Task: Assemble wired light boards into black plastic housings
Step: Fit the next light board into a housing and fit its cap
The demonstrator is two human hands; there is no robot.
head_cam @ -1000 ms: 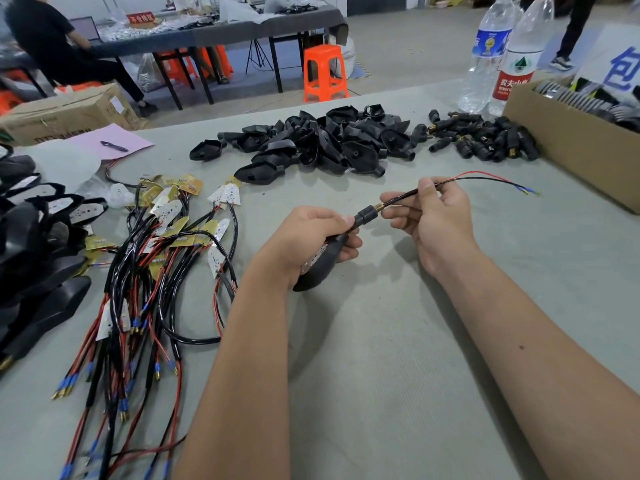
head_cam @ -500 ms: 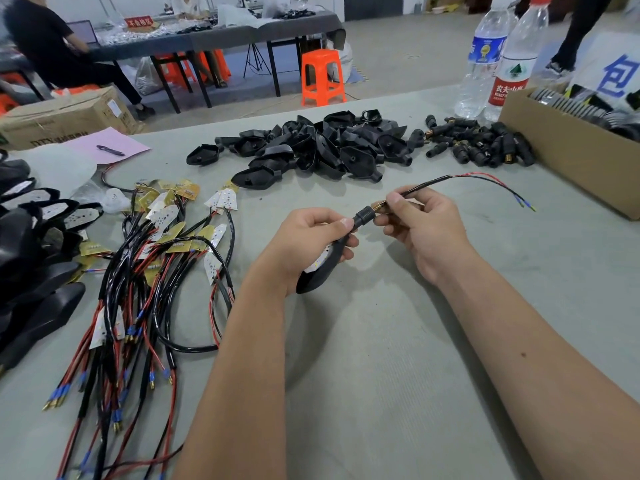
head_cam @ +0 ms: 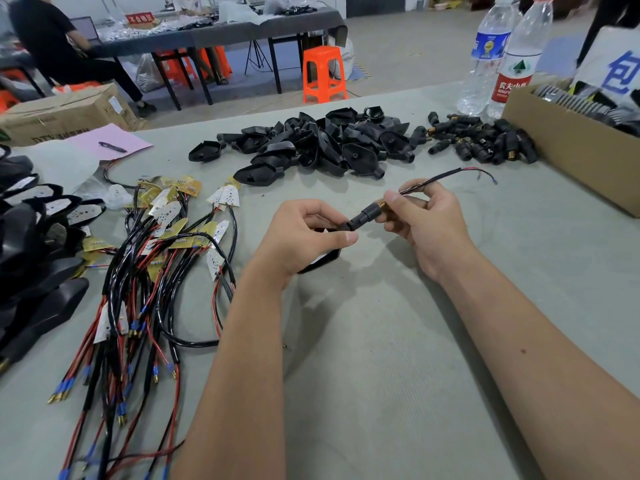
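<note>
Left hand [head_cam: 304, 233] curls around a glossy black housing [head_cam: 323, 259] mid-table; right hand [head_cam: 420, 223] pinches the brass-threaded black connector [head_cam: 369, 213] at its neck, red-black wire [head_cam: 460, 173] trailing far right. Far right, a red-labelled bottle [head_cam: 516, 60] reads 农夫山泉. Left, matte white light boards [head_cam: 166, 216] sprawl on the grey felt table [head_cam: 398, 375].

two bare forearms, no sleeves; left grip [head_cam: 304, 230] and right grip [head_cam: 426, 220] ungloved.
</note>
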